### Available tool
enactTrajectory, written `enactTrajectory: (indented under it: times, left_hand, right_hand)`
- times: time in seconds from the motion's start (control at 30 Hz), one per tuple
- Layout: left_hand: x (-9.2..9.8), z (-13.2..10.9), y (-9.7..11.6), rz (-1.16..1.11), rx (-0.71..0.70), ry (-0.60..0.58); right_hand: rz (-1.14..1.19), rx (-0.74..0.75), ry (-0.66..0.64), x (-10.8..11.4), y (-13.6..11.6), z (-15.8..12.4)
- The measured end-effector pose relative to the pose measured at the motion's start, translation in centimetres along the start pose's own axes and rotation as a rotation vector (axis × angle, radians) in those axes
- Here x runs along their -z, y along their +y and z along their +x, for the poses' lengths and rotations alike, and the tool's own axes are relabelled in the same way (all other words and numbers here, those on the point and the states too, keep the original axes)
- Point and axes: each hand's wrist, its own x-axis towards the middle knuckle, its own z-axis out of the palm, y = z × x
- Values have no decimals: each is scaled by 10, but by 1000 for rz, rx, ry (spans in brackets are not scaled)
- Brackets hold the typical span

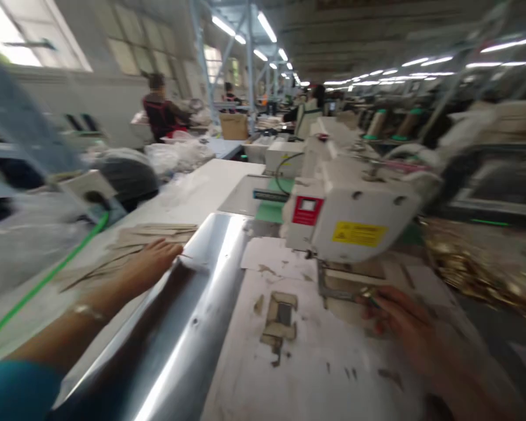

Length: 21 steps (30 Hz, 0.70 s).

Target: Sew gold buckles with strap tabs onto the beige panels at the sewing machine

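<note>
My left hand (160,257) reaches over the bright metal sheet with fingers stretched out, at the edge of several flat beige fabric pieces (131,245). Motion blur hides whether it touches them. My right hand (405,321) is closed in a pinch on a small gold-coloured metal piece (368,294), beside the clamp frame (333,289) of a white industrial sewing machine (355,204). Beige material lies under that frame. On the pale work plate (245,374), left of my right hand, rests a cut beige piece with a rectangular opening (269,327).
The curved shiny metal sheet (201,304) slopes between my arms. A heap of gold-coloured metal parts (477,280) lies at right. Thread cones (376,124) stand behind the machine. A green strip (48,278) crosses at left. A person (160,111) works farther back.
</note>
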Motion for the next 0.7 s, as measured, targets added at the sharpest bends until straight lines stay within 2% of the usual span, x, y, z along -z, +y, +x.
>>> enactTrajectory:
  times: [0.07,0.13,0.23,0.33,0.43,0.57,0.7]
  left_hand:
    - [-9,13,7,-13,61,93]
    - [-9,21,37,-63,75,129]
    - [5,24,115,-183,73,79]
    - [24,33,196,-286,-78,-4]
    - [40,45,256,-250,-149,-66]
    - [49,53,309,-146,-231,-32]
    - [40,57,338,-46,-247,-6]
  right_hand:
    - [61,-76,28,18,-4,-14]
    - [119,-120,12,21,-9,-15]
    - [222,-154,-17,15,-15,-11]
    - [306,-186,-47,12,-16,-13]
    - [252,-163,-34,12,-14,-17]
    - [-48,-71,12,13,-9,-19]
    - [-334,9,38,18,-8,-18]
